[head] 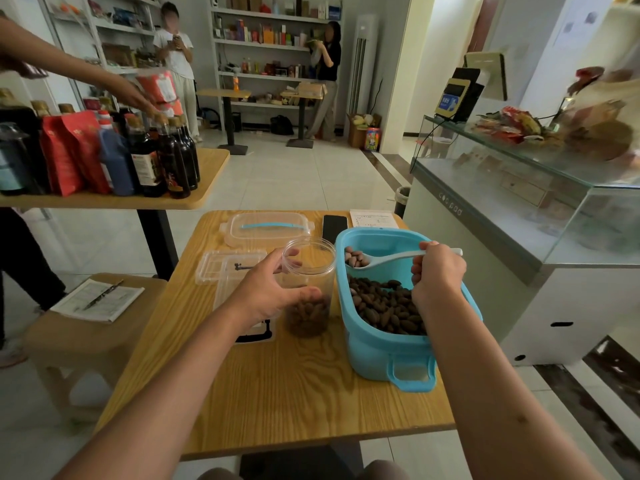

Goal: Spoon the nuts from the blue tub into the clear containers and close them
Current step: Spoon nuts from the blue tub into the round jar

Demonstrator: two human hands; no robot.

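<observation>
A blue tub (377, 355) with brown nuts (384, 306) stands on the right of the wooden table (277, 393). My right hand (438, 271) grips a white spoon (384, 259) above the tub; its bowl holds a few nuts and points left toward the jar. My left hand (268, 289) holds a clear round jar (310, 268) just left of the tub, fingers wrapped round its side. The upright, open jar has a layer of nuts at the bottom.
A clear lid with a blue handle (266, 227), a flat clear lid (221, 268), a black phone (334, 228) and a paper sheet (372, 219) lie at the table's far side. A stool with papers (97, 299) stands left, a glass counter (519, 209) right.
</observation>
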